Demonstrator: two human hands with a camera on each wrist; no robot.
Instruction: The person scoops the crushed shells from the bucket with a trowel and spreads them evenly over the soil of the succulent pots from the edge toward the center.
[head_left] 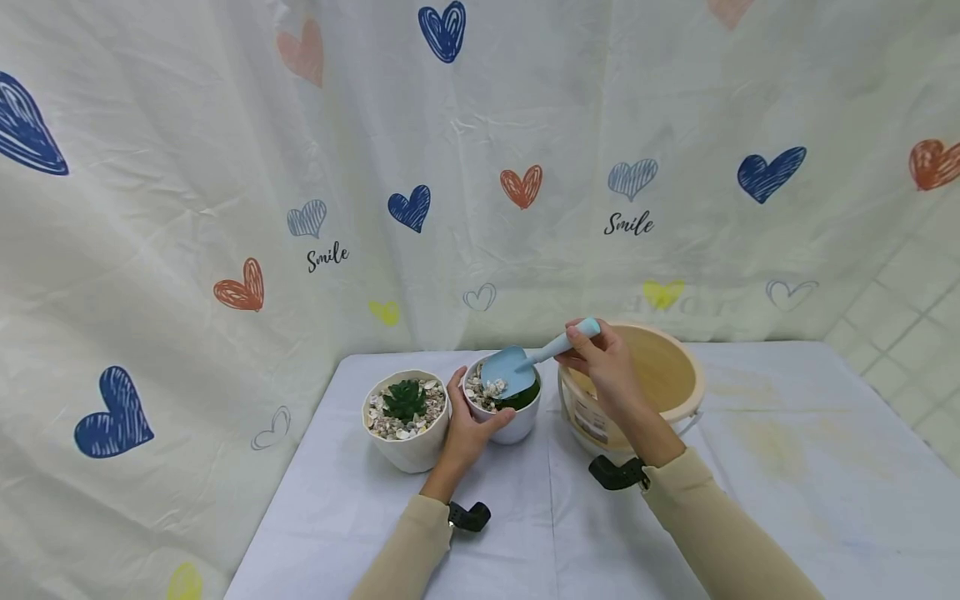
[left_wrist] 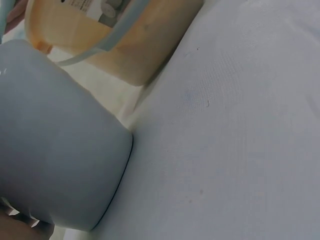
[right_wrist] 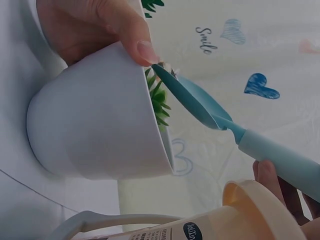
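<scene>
My left hand [head_left: 467, 432] grips the side of a small white flowerpot [head_left: 519, 427], its thumb at the rim in the right wrist view. Inside the pot are pale pebbles [head_left: 478, 390] and a green plant [right_wrist: 159, 102], partly hidden under a light blue hand trowel [head_left: 508, 372]. My right hand [head_left: 609, 367] holds the trowel by its handle [right_wrist: 280, 159], above the bucket's near left rim. The trowel's blade slants down over the pot, with some pebbles at its lower edge. In the left wrist view the pot's wall [left_wrist: 55, 135] fills the left side.
Close on the left stands a second white pot [head_left: 408, 450] with a dark green succulent [head_left: 406, 401] among pebbles. A cream bucket [head_left: 693, 387] with a handle stands right of the held pot. Behind the white-covered table [head_left: 765, 517] hangs a heart-printed curtain [head_left: 555, 275].
</scene>
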